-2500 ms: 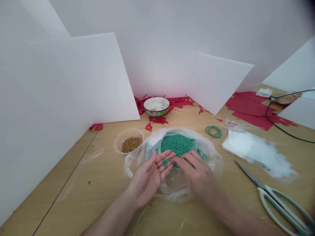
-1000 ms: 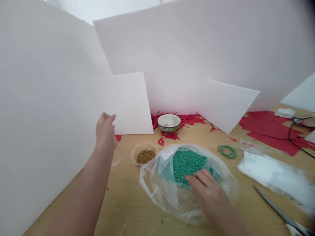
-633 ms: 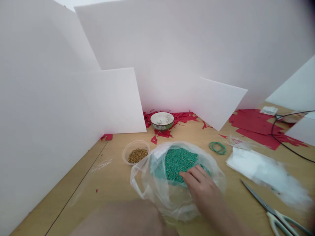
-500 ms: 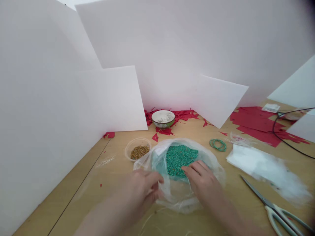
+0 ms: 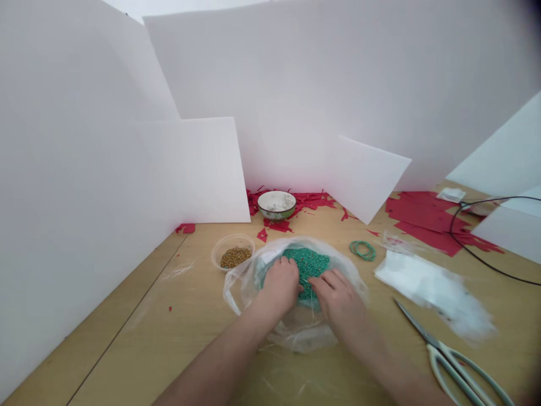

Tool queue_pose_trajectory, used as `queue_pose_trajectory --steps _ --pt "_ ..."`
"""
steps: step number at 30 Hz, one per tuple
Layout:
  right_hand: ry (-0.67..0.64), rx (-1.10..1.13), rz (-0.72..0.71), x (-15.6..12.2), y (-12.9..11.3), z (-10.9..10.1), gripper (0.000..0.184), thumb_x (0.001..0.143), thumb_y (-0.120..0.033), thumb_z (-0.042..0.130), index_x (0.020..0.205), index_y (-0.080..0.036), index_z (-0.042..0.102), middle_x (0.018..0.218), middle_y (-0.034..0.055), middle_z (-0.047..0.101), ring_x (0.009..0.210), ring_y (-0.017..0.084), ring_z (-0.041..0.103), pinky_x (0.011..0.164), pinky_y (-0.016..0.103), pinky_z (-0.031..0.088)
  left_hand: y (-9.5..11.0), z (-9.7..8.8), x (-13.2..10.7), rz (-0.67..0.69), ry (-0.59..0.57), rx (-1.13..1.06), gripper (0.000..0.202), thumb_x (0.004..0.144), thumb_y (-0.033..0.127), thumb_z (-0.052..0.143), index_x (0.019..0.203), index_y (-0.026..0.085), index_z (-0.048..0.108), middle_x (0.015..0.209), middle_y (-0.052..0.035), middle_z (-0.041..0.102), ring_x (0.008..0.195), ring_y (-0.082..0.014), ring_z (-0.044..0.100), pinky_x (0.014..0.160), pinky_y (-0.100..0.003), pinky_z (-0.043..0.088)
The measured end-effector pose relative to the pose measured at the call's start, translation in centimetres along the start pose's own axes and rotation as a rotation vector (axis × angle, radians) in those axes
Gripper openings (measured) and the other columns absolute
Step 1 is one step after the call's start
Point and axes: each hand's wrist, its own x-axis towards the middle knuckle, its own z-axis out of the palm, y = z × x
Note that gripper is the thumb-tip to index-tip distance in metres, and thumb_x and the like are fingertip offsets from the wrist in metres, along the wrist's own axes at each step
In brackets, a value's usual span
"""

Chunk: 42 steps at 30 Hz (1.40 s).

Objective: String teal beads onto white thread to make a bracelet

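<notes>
Left hand point(image 5: 281, 286) and right hand point(image 5: 338, 299) in teal beads point(image 5: 308, 265); each grip hidden, cannot tell

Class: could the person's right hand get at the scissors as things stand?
Probably yes. The right hand rests on the green beads inside the clear plastic bag; the scissors lie on the tabletop to its right, with only the bag's rim between.

Long scissors point(image 5: 437, 345), green bands point(image 5: 362, 251), perhaps rubber

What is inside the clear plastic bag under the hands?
Small green beads lie in the clear plastic bag. The left hand and right hand cover part of them, so the beads beneath cannot be seen.
</notes>
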Motion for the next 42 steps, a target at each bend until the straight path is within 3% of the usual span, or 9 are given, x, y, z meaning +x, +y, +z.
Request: queue_pose_trajectory --steps 3,9,12,15,18,22,27,32,42 --pt "-0.004 0.005 0.009 -0.1 0.3 0.0 0.019 0.092 -0.011 0.052 0.098 -0.016 0.069 0.081 0.0065 0.059 0.081 0.024 0.053 0.073 0.037 0.048 -0.5 0.8 0.7 -0.037 -0.052 -0.047 0.028 0.089 0.030 0.062 0.113 0.015 0.061 0.120 -0.0099 0.061 0.110 -0.0245 0.058 0.095 -0.048 0.048" --pt "-0.011 0.018 0.036 0.0 0.7 0.4 0.020 0.092 -0.010 0.052 0.096 -0.016 0.070 0.080 0.0061 0.059 0.080 0.023 0.054 0.072 0.037 0.048 -2.5 1.1 2.2 -0.079 -0.145 -0.303 0.026 0.091 0.032 0.059 0.111 0.016 0.062 0.115 -0.0087 0.063 0.101 -0.0213 0.062 0.087 -0.043 0.052" --pt "-0.021 0.013 0.049 0.0 0.9 0.6 0.020 0.092 -0.010 0.052 0.097 -0.016 0.070 0.080 0.0062 0.060 0.081 0.023 0.054 0.071 0.036 0.048 -3.2 0.8 2.5 -0.097 -0.182 -0.527 0.019 0.090 0.030 0.060 0.099 0.014 0.064 0.103 -0.0062 0.065 0.092 -0.0181 0.062 0.082 -0.039 0.053" --pt "-0.034 0.011 0.058 -0.1 0.9 0.5 0.020 0.092 -0.010 0.052 0.099 -0.016 0.070 0.082 0.0066 0.060 0.082 0.024 0.055 0.072 0.037 0.049 -3.3 0.8 2.0 -0.132 -0.241 -0.829 0.013 0.086 0.025 0.064 0.080 0.013 0.063 0.075 -0.0006 0.062 0.067 -0.0122 0.058 0.066 -0.028 0.050" --pt "-0.043 0.018 0.063 -0.1 0.7 0.1 0.020 0.092 -0.011 0.052 0.102 -0.016 0.069 0.084 0.0070 0.060 0.084 0.024 0.054 0.074 0.038 0.049 -2.8 1.1 1.1 -0.203 -0.254 -1.173 0.013 0.087 0.023 0.060 0.078 0.014 0.063 0.067 0.0009 0.058 0.055 -0.0075 0.051 0.056 -0.021 0.044" --pt "-0.018 0.055 0.065 0.0 0.4 -0.6 0.019 0.093 -0.013 0.053 0.101 -0.016 0.069 0.083 0.0066 0.058 0.084 0.023 0.052 0.074 0.037 0.049 -2.0 1.4 -0.2 -0.321 -0.182 -1.552 0.014 0.091 0.015 0.049 0.092 0.013 0.063 0.081 -0.0046 0.063 0.069 -0.0068 0.060 0.069 -0.017 0.049" --pt "0.023 0.088 0.043 0.1 0.1 -0.7 0.019 0.094 -0.014 0.052 0.103 -0.015 0.069 0.083 0.0067 0.059 0.083 0.023 0.052 0.075 0.037 0.049 -1.4 0.7 -1.4 -0.404 -0.169 -1.820 0.018 0.091 0.014 0.050 0.101 0.008 0.064 0.102 -0.0155 0.067 0.095 -0.0156 0.066 0.092 -0.027 0.052" --pt "0.054 0.133 0.010 0.1 -0.3 -0.8 0.023 0.096 -0.016 0.048 0.101 -0.015 0.070 0.083 0.0073 0.060 0.083 0.022 0.052 0.075 0.036 0.049 -1.1 -0.2 -2.8 -0.389 -0.194 -1.930 0.028 0.096 0.024 0.045 0.106 0.006 0.064 0.117 -0.0193 0.064 0.106 -0.0200 0.065 0.101 -0.031 0.049" --pt "0.131 0.254 0.032 0.4 -0.8 -1.3 0.023 0.097 -0.015 0.046 0.112 -0.014 0.063 0.090 0.0085 0.064 0.089 0.021 0.056 0.077 0.036 0.051 -1.2 -1.1 -3.7 -0.358 -0.230 -1.987 0.036 0.097 0.030 0.045 0.118 0.003 0.058 0.128 -0.0217 0.059 0.117 -0.0229 0.061 0.107 -0.033 0.044"
